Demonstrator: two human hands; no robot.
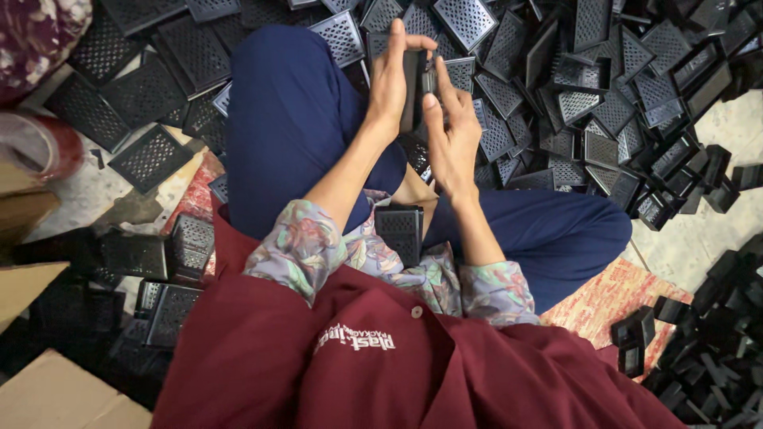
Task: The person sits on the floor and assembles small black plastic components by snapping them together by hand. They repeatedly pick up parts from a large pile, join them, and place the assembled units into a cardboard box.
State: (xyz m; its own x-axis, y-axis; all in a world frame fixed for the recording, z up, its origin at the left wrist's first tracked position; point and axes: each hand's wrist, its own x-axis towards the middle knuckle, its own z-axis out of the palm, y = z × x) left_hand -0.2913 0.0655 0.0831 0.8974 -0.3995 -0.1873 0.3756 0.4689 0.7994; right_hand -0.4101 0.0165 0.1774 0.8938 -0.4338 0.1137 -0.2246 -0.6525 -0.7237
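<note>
Person sits cross-legged on the floor (pixel 699 238), looking down at both hands raised over the lap. Left hand (pixel 389 83) is closed round a black perforated plastic part (pixel 413 87), fingers wrapped along its left edge, fingertips over the top. Right hand (pixel 449 131) presses in from the right w/ fingers part-curled, index on a second small black piece (pixel 430 79) at the top edge of the same part; can't tell if that piece is separate or already seated. So both hands have hold of the part, held upright, just above the knees.

Another black perforated part (pixel 401 230) rests in the lap, between the forearms, apart from the hands. Ahead and to the right, a big heap of black grille parts (pixel 572 87) covers the floor; more lie to the left (pixel 143 151). Smaller black box-like pieces (pixel 715 342) pile at lower right. A cardboard box (pixel 56 393) sits lower left, a red patterned mat (pixel 612 298) under the legs.

Judging by the grip, pieces are being fitted together. To do it well: keep the left hand steady as the anchor, line up edges square before pressing, push w/ the right thumb and index evenly so the thin plastic doesn't flex or pop off one side, and check the fit is flush all round before letting go.
</note>
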